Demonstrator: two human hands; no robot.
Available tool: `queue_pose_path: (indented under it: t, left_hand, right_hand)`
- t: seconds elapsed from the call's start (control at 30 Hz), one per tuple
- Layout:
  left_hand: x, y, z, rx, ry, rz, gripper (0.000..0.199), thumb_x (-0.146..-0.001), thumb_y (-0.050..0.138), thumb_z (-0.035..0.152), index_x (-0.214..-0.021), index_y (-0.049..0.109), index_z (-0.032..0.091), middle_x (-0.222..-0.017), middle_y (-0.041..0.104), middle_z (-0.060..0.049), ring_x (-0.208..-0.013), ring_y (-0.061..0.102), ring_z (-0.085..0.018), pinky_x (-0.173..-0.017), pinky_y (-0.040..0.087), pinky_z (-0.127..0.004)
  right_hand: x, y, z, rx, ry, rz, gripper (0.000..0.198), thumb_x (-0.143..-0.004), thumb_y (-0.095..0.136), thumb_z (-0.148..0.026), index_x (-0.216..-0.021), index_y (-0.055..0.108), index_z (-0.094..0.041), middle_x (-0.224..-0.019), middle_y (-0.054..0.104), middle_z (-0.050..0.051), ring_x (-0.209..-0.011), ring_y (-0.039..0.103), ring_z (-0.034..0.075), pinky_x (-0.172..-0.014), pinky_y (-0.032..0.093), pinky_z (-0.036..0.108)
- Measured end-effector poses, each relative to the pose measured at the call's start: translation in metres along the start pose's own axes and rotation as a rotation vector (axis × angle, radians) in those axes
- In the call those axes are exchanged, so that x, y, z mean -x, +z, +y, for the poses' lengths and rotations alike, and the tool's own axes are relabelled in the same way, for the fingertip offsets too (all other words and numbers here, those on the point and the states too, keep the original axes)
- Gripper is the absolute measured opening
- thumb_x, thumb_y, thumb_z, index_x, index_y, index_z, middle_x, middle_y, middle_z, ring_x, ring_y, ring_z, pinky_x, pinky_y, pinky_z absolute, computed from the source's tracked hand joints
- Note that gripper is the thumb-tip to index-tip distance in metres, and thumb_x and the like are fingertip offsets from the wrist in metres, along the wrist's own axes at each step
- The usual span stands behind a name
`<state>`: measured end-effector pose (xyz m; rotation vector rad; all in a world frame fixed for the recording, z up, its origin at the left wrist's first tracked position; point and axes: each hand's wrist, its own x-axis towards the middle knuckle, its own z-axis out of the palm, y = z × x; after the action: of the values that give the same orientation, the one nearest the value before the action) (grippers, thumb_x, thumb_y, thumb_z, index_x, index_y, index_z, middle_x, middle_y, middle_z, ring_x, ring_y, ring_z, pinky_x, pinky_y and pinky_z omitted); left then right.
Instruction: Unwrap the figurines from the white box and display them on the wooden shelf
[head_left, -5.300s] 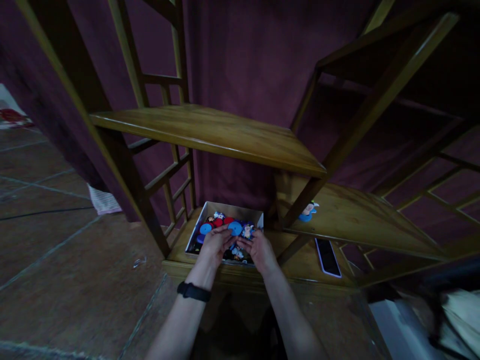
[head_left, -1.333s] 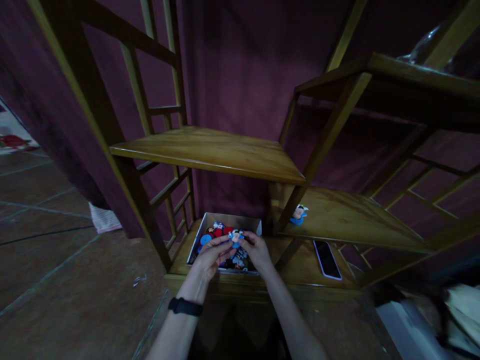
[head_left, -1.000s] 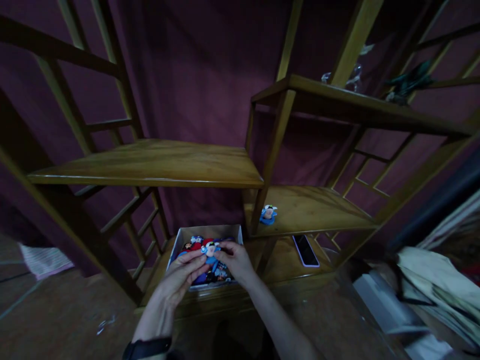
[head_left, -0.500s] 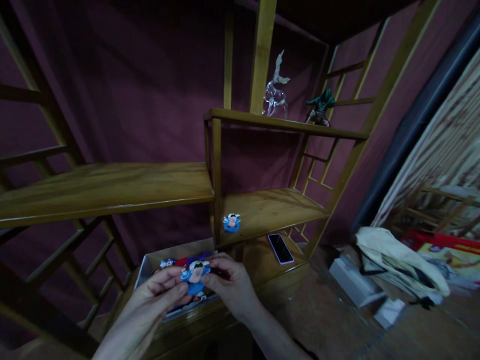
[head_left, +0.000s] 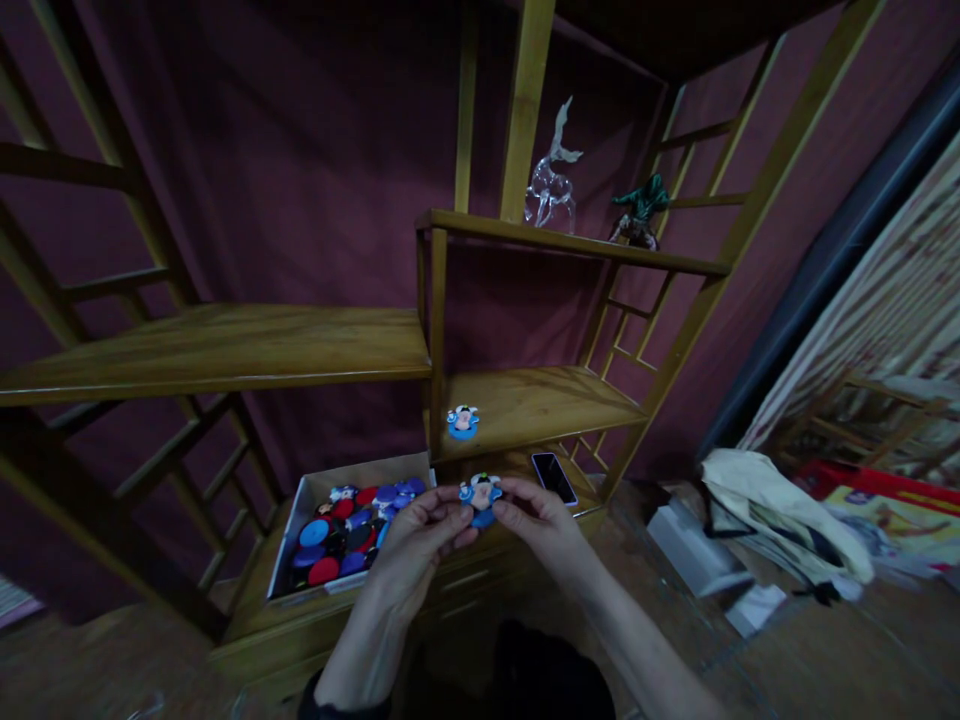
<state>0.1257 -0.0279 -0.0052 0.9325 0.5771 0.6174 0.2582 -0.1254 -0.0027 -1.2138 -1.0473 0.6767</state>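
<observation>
Between my two hands is a small flat cartoon figurine (head_left: pixel 481 494) with a white top and a blue round base. My left hand (head_left: pixel 424 535) pinches its left side. On its right side the thumb and fingers of my right hand (head_left: pixel 540 518) are closed. A similar figurine (head_left: pixel 463 422) stands upright on the low right shelf, behind the held one. To the left of my hands is an open white cardboard box (head_left: pixel 281 550) filled with several red, blue, purple and black round pieces.
A phone (head_left: pixel 554 478) lies on the lowest board, right of my hands. The wooden shelf unit (head_left: pixel 225 345) spans the wall. Above stand a clear deer ornament (head_left: pixel 551 185) and a green-cloaked figure (head_left: pixel 642 210). A cream bag (head_left: pixel 780 510) and a grey box (head_left: pixel 694 550) lie on the floor.
Both hands have moved right with the figurine, from in front of the box to beside it. The box's contents now show. The camera view has shifted slightly.
</observation>
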Motion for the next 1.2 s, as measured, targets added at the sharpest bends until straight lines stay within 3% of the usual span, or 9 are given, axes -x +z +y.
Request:
queue_pose_path:
  t: [0.1, 0.27, 0.4, 0.57, 0.83, 1.07, 1.2]
  left_hand:
    - [-0.007, 0.003, -0.01, 0.028, 0.016, -0.014, 0.029, -0.059, 0.076, 0.016, -0.086, 0.066, 0.015, -0.083, 0.068, -0.003, -0.072, 0.063, -0.011, -0.066, 0.052, -0.021]
    - [-0.01, 0.01, -0.014, 0.075, 0.043, -0.086, 0.031, -0.063, 0.074, 0.018, -0.093, 0.066, 0.015, -0.09, 0.069, -0.005, -0.081, 0.064, -0.013, -0.073, 0.051, -0.022]
    - [-0.009, 0.014, -0.013, -0.011, 0.08, -0.05, 0.037, -0.059, 0.076, 0.021, -0.094, 0.065, 0.014, -0.084, 0.07, -0.006, -0.076, 0.065, -0.015, -0.072, 0.051, -0.024]
    - [-0.007, 0.022, -0.01, -0.16, 0.161, -0.017, 0.041, -0.056, 0.076, 0.024, -0.094, 0.064, 0.015, -0.084, 0.071, -0.006, -0.076, 0.065, -0.017, -0.071, 0.051, -0.027]
    - [-0.007, 0.036, -0.013, -0.219, 0.217, -0.011, 0.058, -0.06, 0.073, 0.028, -0.113, 0.053, 0.017, -0.082, 0.07, -0.004, -0.079, 0.065, -0.018, -0.076, 0.05, -0.03]
    - [-0.005, 0.059, -0.018, -0.158, 0.203, -0.023, 0.064, -0.061, 0.073, 0.033, -0.119, 0.05, 0.017, -0.089, 0.069, -0.006, -0.085, 0.065, -0.021, -0.078, 0.051, -0.031]
    - [-0.006, 0.066, -0.019, -0.152, 0.163, -0.025, 0.068, -0.062, 0.072, 0.037, -0.122, 0.048, 0.018, -0.095, 0.069, -0.008, -0.083, 0.066, -0.022, -0.073, 0.053, -0.031]
  right_hand:
    - [-0.006, -0.01, -0.003, 0.005, 0.019, -0.016, 0.041, -0.074, 0.065, -0.039, -0.112, 0.059, -0.025, -0.11, 0.062, 0.003, -0.101, 0.056, 0.018, -0.093, 0.041, 0.034]
    - [-0.015, -0.018, -0.003, 0.058, 0.021, -0.028, 0.035, -0.073, 0.066, -0.039, -0.103, 0.062, -0.021, -0.098, 0.066, 0.002, -0.09, 0.06, 0.017, -0.088, 0.044, 0.034]
    - [-0.017, -0.018, -0.007, 0.026, 0.011, -0.076, 0.032, -0.07, 0.068, -0.038, -0.097, 0.062, -0.021, -0.096, 0.066, 0.002, -0.09, 0.06, 0.017, -0.086, 0.045, 0.034]
    - [-0.017, -0.02, -0.013, 0.032, 0.012, -0.104, 0.038, -0.071, 0.068, -0.038, -0.104, 0.058, -0.021, -0.094, 0.065, 0.001, -0.087, 0.059, 0.014, -0.081, 0.046, 0.03]
    - [-0.019, -0.032, -0.017, 0.084, 0.0, -0.109, 0.035, -0.069, 0.07, -0.038, -0.097, 0.059, -0.019, -0.087, 0.061, -0.001, -0.08, 0.058, 0.012, -0.076, 0.045, 0.027]
    - [-0.021, -0.053, -0.024, -0.018, 0.043, -0.113, 0.038, -0.062, 0.075, -0.036, -0.092, 0.06, -0.018, -0.08, 0.062, -0.002, -0.074, 0.058, 0.01, -0.073, 0.047, 0.025]
    - [-0.033, -0.088, -0.027, -0.077, 0.093, -0.076, 0.042, -0.058, 0.079, -0.034, -0.092, 0.061, -0.017, -0.083, 0.065, 0.001, -0.075, 0.061, 0.012, -0.074, 0.049, 0.029]
